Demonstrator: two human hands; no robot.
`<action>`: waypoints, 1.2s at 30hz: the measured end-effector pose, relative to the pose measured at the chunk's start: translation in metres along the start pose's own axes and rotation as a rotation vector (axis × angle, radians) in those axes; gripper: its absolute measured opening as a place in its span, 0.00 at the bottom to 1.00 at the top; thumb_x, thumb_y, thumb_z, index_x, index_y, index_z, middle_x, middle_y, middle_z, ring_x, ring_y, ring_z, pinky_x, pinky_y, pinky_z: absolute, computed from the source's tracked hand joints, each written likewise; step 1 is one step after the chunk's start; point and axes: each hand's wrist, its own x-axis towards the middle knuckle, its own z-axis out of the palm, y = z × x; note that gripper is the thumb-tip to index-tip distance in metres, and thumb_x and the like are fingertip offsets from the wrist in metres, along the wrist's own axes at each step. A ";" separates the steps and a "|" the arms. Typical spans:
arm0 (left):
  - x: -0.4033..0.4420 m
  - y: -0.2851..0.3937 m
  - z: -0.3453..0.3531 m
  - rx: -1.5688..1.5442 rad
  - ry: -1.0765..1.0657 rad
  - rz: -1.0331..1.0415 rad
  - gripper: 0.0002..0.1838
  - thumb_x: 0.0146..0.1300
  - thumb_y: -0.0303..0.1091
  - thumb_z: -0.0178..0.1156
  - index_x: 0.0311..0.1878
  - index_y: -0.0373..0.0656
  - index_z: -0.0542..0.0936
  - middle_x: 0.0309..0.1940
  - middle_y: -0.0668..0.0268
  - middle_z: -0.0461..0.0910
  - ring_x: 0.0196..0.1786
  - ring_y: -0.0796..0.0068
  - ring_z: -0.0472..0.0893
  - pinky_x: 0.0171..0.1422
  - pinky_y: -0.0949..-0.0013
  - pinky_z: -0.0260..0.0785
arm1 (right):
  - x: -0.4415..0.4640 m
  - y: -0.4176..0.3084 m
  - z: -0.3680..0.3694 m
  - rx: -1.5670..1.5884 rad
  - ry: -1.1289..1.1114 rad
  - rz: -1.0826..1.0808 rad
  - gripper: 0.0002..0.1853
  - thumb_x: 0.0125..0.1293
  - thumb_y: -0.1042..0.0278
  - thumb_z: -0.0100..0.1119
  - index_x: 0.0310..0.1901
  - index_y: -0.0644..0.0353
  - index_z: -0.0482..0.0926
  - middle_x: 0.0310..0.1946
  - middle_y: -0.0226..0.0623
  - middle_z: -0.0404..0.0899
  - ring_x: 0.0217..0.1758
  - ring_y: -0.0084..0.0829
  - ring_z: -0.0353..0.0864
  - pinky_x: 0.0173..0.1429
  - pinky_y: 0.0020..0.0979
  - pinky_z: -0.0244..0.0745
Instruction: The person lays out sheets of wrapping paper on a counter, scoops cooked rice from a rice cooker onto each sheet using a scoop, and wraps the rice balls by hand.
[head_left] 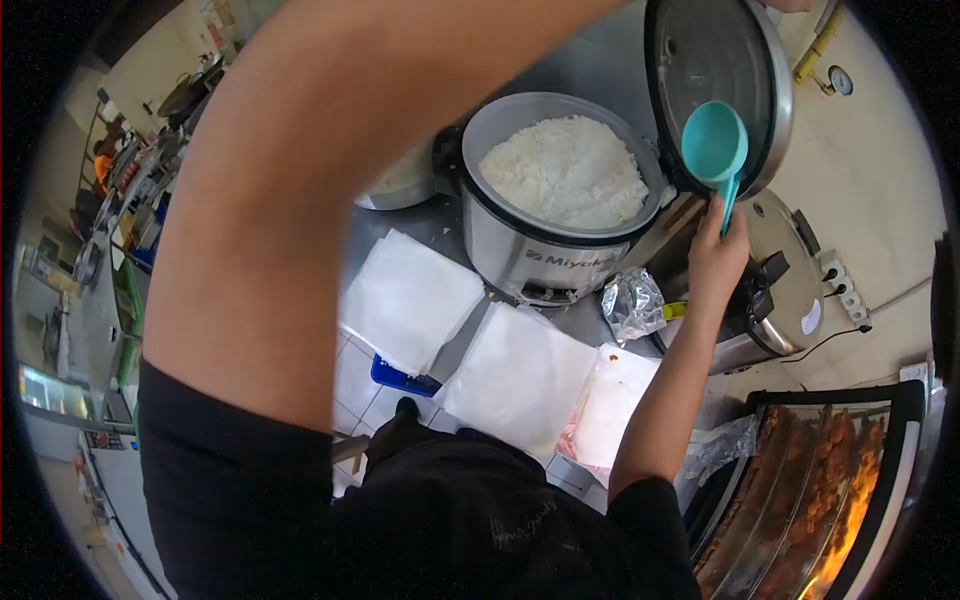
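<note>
My right hand is closed around the handle of a turquoise scoop, its round bowl in front of the raised lid. My left arm crosses the top of the view. Only a sliver of my left hand shows, at the outer edge of the rice cooker lid; its fingers are mostly out of view, and it appears to grip the lid. Below the lid, the silver rice cooker stands uncovered. White rice is heaped inside it.
Stacks of white paper sheets lie in front of the cooker. Crumpled foil sits beside it. To the right are another cooker, a power strip and a glass-fronted grill with meat and flames. A blue tray is lower down.
</note>
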 end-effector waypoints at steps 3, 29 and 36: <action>-0.080 -0.012 -0.007 -0.149 0.020 0.085 0.22 0.71 0.50 0.53 0.42 0.39 0.84 0.38 0.52 0.86 0.38 0.58 0.87 0.42 0.59 0.82 | 0.025 0.020 -0.002 0.067 0.050 0.034 0.20 0.75 0.55 0.54 0.50 0.69 0.73 0.33 0.57 0.82 0.36 0.50 0.84 0.43 0.40 0.76; -0.382 0.056 0.244 -1.853 -0.160 -1.050 0.36 0.76 0.31 0.52 0.79 0.32 0.47 0.74 0.58 0.58 0.70 0.76 0.65 0.73 0.72 0.62 | 0.098 -0.050 0.119 -1.418 -1.080 -1.095 0.11 0.65 0.65 0.65 0.46 0.57 0.87 0.48 0.42 0.85 0.52 0.40 0.87 0.47 0.40 0.86; -0.378 0.052 0.243 -1.887 -0.188 -0.986 0.21 0.74 0.29 0.53 0.66 0.31 0.63 0.51 0.67 0.63 0.55 0.81 0.71 0.69 0.72 0.67 | 0.066 -0.075 0.095 -1.276 -1.117 -1.137 0.08 0.61 0.66 0.64 0.38 0.60 0.87 0.40 0.42 0.87 0.45 0.43 0.89 0.48 0.40 0.86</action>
